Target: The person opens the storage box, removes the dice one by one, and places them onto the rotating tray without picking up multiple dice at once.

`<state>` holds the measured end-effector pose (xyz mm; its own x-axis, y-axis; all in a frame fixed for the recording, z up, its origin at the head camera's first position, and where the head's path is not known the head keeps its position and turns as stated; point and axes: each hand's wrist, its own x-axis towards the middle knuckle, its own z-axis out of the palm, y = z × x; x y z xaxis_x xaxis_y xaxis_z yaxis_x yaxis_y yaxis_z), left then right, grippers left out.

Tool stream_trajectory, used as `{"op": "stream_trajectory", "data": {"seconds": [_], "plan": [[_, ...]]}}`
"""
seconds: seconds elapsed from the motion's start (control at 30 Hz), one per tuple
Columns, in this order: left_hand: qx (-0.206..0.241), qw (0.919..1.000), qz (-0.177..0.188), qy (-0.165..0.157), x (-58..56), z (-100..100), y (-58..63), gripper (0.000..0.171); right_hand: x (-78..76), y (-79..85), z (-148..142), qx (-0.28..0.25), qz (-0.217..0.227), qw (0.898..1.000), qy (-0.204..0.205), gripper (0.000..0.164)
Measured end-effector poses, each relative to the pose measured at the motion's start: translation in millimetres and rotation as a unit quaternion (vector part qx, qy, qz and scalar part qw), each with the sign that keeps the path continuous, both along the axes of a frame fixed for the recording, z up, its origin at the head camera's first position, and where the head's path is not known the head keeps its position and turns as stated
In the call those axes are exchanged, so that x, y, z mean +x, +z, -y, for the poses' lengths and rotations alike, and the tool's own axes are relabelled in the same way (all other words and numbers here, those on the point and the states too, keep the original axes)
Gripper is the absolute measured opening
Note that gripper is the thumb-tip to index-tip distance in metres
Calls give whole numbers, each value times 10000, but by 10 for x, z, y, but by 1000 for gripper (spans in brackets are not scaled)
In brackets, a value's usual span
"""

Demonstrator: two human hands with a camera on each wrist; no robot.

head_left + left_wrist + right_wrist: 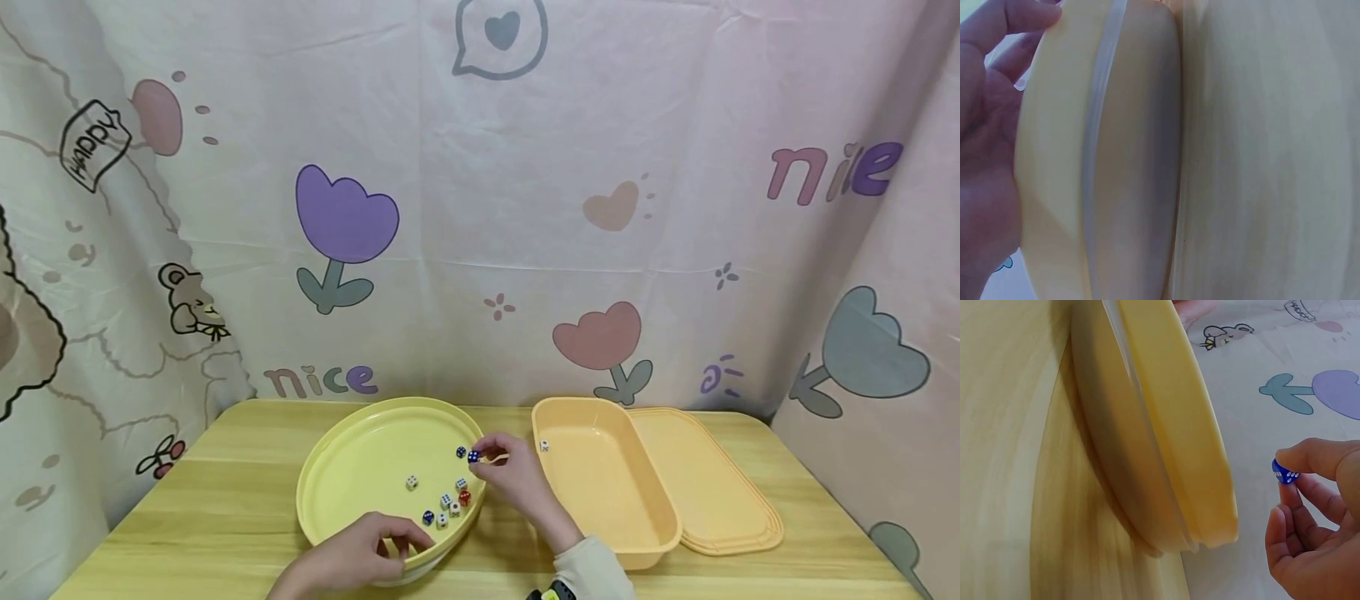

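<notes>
My right hand [517,479] pinches a blue die [1285,472] between thumb and fingertips, above the right rim of the round yellow tray [360,467]. Another blue die [461,452] lies in the tray just left of those fingertips. Nearer the front right of the tray are a red die [464,497], a blue die [428,517] and several white dice [446,501]. One white die [412,482] sits apart, closer to the middle. At the tray's near rim, my left hand [367,546] grips the edge, its fingers curled over it.
Right of the tray stands an orange rectangular container [607,483] with a white die [544,446] at its far left side. Its flat orange lid [708,487] lies beside it on the wooden table [202,517]. A printed curtain [450,208] hangs behind.
</notes>
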<state>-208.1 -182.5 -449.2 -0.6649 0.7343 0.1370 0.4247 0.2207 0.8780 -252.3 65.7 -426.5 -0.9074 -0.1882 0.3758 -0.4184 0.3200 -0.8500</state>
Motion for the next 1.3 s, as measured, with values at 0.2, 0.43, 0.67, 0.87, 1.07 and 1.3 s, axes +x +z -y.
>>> {"op": "stream_trajectory", "data": {"seconds": [0.2,0.43,0.67,0.87,1.07,1.3], "plan": [[-21,10000,-77,19,10,-2,7,27,-5,-7,-17,72,-48,9999,-94,17],[-27,10000,13,31,11,-8,17,25,4,-5,-28,153,-89,9995,-244,26],[-80,9999,87,75,8,-10,28,24,7,3,-33,235,-102,9991,-350,21],[-73,9999,93,61,5,-9,28,24,-4,-11,-34,216,-120,9993,-272,20],[-67,9999,94,68,0,-13,29,25,-10,-22,-27,213,-103,9995,-194,19],[1,9999,103,15,-7,-20,0,24,-10,51,-68,240,6,9994,-261,20]]}}
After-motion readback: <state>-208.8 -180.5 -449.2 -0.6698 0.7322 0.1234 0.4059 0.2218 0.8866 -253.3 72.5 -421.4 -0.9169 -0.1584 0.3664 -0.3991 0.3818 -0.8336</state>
